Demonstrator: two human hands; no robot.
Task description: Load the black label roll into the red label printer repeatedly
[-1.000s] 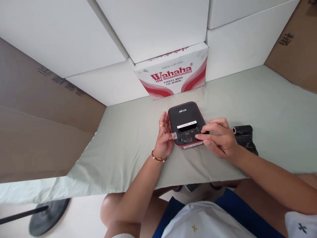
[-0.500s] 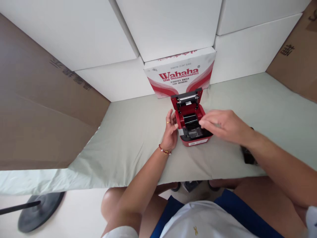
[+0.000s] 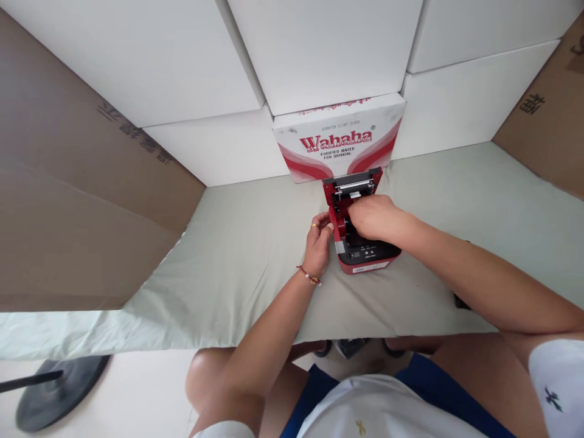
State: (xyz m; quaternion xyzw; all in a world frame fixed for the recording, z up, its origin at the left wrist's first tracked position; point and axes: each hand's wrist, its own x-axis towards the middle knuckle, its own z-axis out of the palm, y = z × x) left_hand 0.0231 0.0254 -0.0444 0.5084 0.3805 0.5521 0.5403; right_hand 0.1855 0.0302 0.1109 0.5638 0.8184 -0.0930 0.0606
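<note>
A red and black label printer (image 3: 370,266) stands on the cloth-covered table with its lid (image 3: 353,182) raised and tilted back. A roller and a metal strip show on the lid's inner side. My left hand (image 3: 318,243) grips the printer's left wall, with the thumb near the rim. Inside the open compartment, my right hand (image 3: 376,218) reaches down with its fingers curled. Those fingertips are out of sight, so what they hold or touch cannot be made out. The front panel with small white icons faces me.
Behind the printer is a white and red Wahaha carton (image 3: 340,143) against stacked white boxes (image 3: 328,55). Brown cardboard boxes (image 3: 82,182) flank the table (image 3: 237,261). A dark object (image 3: 460,301) lies partly under my right forearm. A black round stand base (image 3: 64,392) is on the floor.
My right hand has moved from the printer's right rim into its compartment. A clear, shiny piece that lay over the front panel no longer shows there. My left hand stays at the printer's side.
</note>
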